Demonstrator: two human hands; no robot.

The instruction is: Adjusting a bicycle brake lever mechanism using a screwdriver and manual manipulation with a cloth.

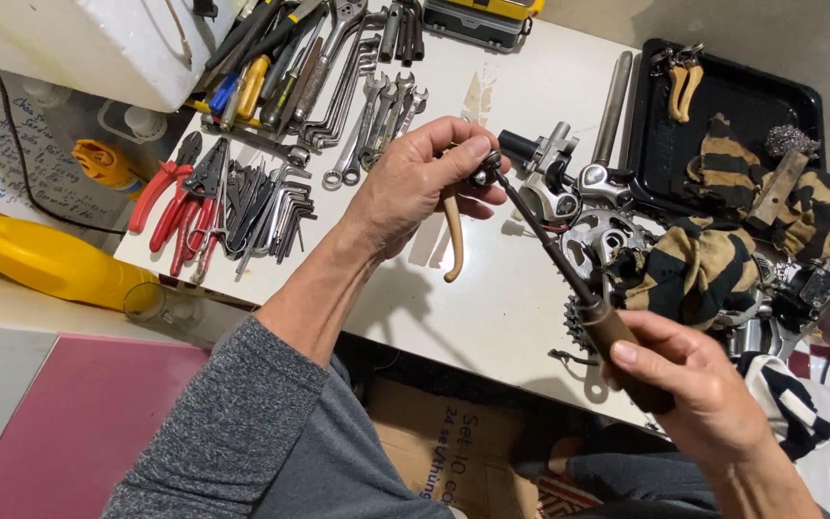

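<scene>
My left hand [415,183] grips a small metal bicycle part with a tan lever [452,235] hanging down from it, held above the white table [492,308]. A screwdriver with a brown handle [626,356] and a long dark shaft [545,240] is in my right hand [698,384]. The shaft's tip meets the metal part at my left thumb. Both hands hover over the table's front half.
Wrenches, hex keys [276,207] and red-handled pliers [170,197] lie at the back left. Metal bicycle parts [578,207] and striped rags [698,264] crowd the right, beside a black tray [722,106]. A yellow bottle [40,259] lies at left; a cardboard box [444,452] sits below.
</scene>
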